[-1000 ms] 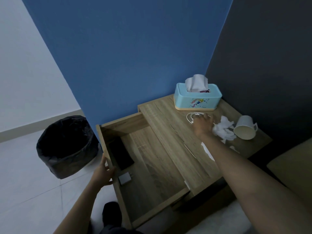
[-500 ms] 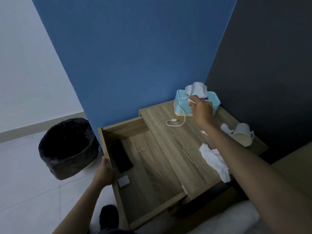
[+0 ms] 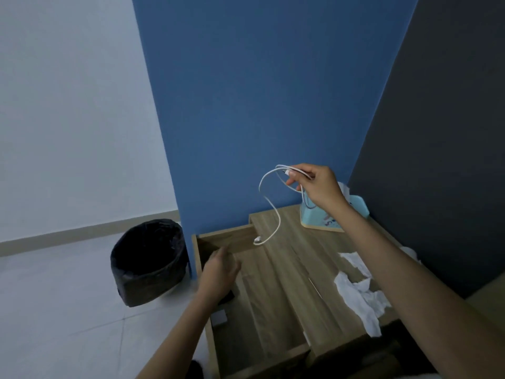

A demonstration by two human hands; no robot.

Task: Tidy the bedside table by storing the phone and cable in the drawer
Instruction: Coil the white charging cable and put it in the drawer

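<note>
My right hand (image 3: 319, 187) is raised above the bedside table (image 3: 295, 242) and pinches a white cable (image 3: 269, 203). The cable hangs down in a loose curve, and its free plug end dangles by the back edge of the open drawer (image 3: 226, 236). My left hand (image 3: 218, 274) hovers over the drawer's left side with relaxed fingers and holds nothing. Only a dark corner of the phone (image 3: 229, 295) shows beneath that hand, lying inside the drawer. A small white charger plug (image 3: 218, 316) lies just in front of it.
A light blue tissue box (image 3: 355, 212) stands at the back of the table, partly behind my right wrist. Crumpled white tissues (image 3: 358, 294) lie on the table's right side. A black-lined bin (image 3: 149, 258) stands on the floor left of the drawer.
My right hand lifted the cable off the table and raised it up and leftward. My left hand let go of the drawer's left edge and moved over the drawer.
</note>
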